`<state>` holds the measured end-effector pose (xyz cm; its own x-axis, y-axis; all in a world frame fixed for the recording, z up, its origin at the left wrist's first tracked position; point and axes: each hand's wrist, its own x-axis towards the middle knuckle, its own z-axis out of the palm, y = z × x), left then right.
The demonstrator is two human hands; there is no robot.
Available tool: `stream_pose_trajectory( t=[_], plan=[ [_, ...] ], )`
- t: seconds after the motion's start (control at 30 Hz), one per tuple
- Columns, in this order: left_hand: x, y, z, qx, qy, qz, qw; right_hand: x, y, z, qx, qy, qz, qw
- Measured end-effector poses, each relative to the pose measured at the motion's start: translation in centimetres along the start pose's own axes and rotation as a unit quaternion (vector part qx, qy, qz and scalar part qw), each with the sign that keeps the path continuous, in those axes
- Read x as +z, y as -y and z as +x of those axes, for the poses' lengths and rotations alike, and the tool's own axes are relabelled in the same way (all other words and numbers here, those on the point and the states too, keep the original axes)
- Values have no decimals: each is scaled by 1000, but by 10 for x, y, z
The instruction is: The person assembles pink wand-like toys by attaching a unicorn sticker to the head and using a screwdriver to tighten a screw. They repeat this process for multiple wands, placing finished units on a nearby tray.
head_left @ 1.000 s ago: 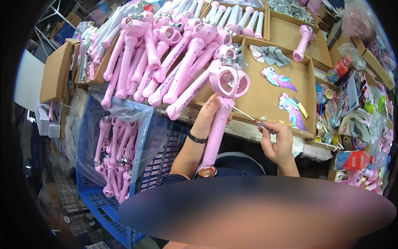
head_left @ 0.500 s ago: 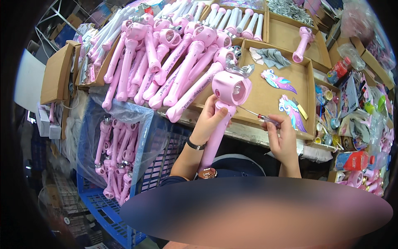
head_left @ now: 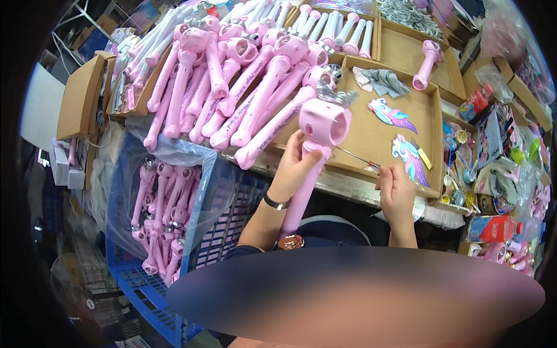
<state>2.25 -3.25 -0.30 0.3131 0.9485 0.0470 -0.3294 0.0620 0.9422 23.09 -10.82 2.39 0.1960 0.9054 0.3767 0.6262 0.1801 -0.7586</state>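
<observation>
A pink toy wand [head_left: 306, 191] with a round hollow head and a silver crown is gripped below its head by my left hand [head_left: 293, 171]. It stands tilted, head up, its lower end near my body. My right hand [head_left: 397, 194] is closed round the handle of a thin screwdriver [head_left: 361, 159]. The shaft points left, with its tip at the wand's neck just under the head; whether it touches a screw there is too small to tell. Several similar pink wands [head_left: 255, 104] lie piled beyond my left hand.
A cardboard tray [head_left: 348, 87] ahead holds two wing-shaped pieces [head_left: 409, 159], a yellow-handled knife [head_left: 423, 155] and a grey cloth [head_left: 386, 81]. A blue plastic crate [head_left: 200, 174] with more wands stands at left. Small pots and bottles [head_left: 502, 229] crowd the right side.
My right hand has closed further over the screwdriver's handle, its fingers turned inward. The wand's head has turned slightly to the right; the tip stays by its neck.
</observation>
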Motion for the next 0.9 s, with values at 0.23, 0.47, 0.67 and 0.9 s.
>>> stream_pose_trajectory(
  t=[0.23, 0.47, 0.67, 0.9],
  plan=[
    [-7, -2, 3, -37, -38, -47, 997, -2, 4, -4, -81, -37, -39, 995],
    [2, -2, -3, -35, -2, -22, 999, 5, 6, 2, -121, -45, -104, 986],
    [5, -4, -7, -16, 6, 60, 998, 7, 0, 5, -31, 28, 71, 997],
    [6, -1, -6, 21, 14, 140, 990, 4, -8, 4, -27, 50, 108, 993]
  ],
)
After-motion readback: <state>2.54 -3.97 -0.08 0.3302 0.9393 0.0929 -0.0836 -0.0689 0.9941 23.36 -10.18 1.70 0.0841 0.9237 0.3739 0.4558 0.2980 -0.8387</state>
